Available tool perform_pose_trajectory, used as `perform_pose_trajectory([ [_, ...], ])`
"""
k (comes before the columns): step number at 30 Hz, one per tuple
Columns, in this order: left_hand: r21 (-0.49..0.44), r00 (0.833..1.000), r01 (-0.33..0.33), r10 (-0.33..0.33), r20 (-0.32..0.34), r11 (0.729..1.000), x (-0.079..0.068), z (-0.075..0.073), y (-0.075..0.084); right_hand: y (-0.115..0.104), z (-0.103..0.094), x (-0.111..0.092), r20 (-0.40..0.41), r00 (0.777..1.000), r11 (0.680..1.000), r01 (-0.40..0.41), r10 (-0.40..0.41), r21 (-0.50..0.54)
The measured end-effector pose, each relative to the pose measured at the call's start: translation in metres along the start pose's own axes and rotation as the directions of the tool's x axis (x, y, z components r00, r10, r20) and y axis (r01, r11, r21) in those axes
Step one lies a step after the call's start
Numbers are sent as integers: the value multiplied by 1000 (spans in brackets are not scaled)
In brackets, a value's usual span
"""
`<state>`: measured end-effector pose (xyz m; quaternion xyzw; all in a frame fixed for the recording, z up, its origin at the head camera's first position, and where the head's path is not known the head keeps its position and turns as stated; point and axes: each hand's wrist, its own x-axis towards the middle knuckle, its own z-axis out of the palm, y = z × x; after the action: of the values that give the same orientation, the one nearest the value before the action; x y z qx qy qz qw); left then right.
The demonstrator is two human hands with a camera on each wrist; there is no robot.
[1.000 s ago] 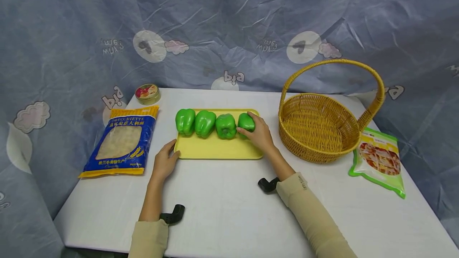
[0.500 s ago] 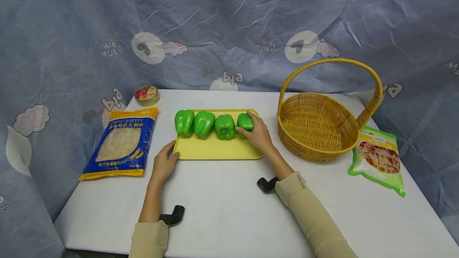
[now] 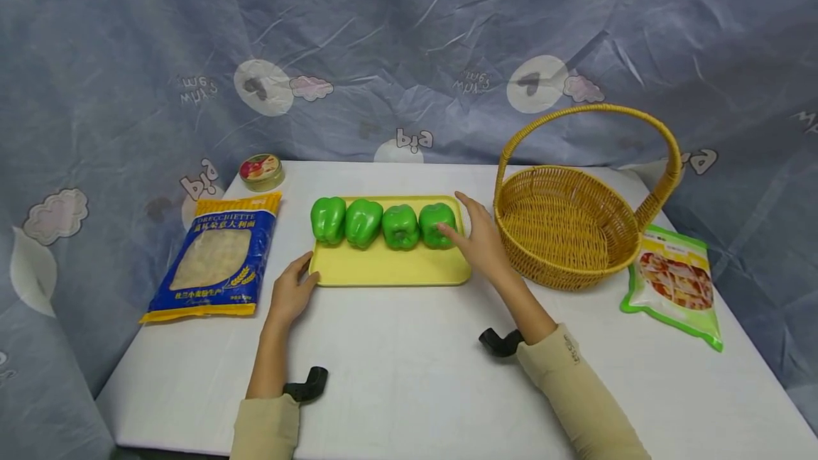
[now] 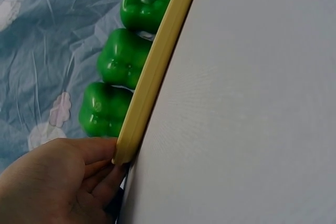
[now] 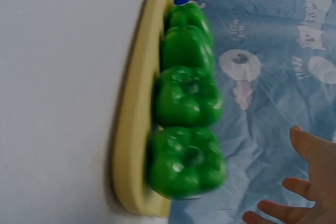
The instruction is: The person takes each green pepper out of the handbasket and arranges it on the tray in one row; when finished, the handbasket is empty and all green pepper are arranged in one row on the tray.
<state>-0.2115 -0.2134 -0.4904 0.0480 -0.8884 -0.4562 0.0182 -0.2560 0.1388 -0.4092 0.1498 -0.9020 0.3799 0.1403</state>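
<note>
Several green bell peppers (image 3: 400,227) lie in a row on a yellow tray (image 3: 390,274). At the tray's left end, my left hand (image 3: 293,291) pinches the near corner; the left wrist view shows its thumb and fingers at the yellow edge (image 4: 137,121). My right hand (image 3: 481,236) hovers by the tray's right end with fingers spread, holding nothing. Its thumb is close to the rightmost pepper (image 3: 437,225) in the head view, while the right wrist view shows a gap between the hand (image 5: 310,182) and that pepper (image 5: 187,162).
A wicker basket (image 3: 562,277) with a tall handle stands right of the tray, beside a green-edged food bag (image 3: 676,282). On the left lie a blue and yellow orecchiette pasta bag (image 3: 214,254) and a round tin (image 3: 262,172). A patterned cloth hangs behind the white table (image 3: 396,375).
My right hand has let go of the rightmost pepper and moved to the right, its fingers spreading. The left hand stays at the tray corner.
</note>
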Motion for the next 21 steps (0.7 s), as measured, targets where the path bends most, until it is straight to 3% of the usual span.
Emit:
perform_pose_trajectory([
  [5, -40, 999, 34, -32, 39, 999, 0, -11, 4, -15, -37, -13, -108, 989, 994, 108, -104, 32],
  [9, -78, 999, 50, -49, 16, 996, -1, -24, 20, -28, -70, -20, -264, 947, 980, 198, -184, 26],
  [12, -99, 998, 41, -46, -40, 994, -2, -36, 42, -39, -96, -22, -392, 895, 972, 237, -213, 12],
  [16, -94, 986, -55, 39, -164, 994, -5, -59, 81, -55, -131, -24, -535, 816, 969, 247, -217, -15],
  [18, -60, 966, -126, 109, -234, 990, -8, -72, 103, -61, -148, -25, -596, 772, 969, 243, -221, -44],
  [21, -2, 917, -227, 213, -337, 974, -13, -90, 138, -68, -170, -23, -671, 695, 963, 241, -259, -122],
])
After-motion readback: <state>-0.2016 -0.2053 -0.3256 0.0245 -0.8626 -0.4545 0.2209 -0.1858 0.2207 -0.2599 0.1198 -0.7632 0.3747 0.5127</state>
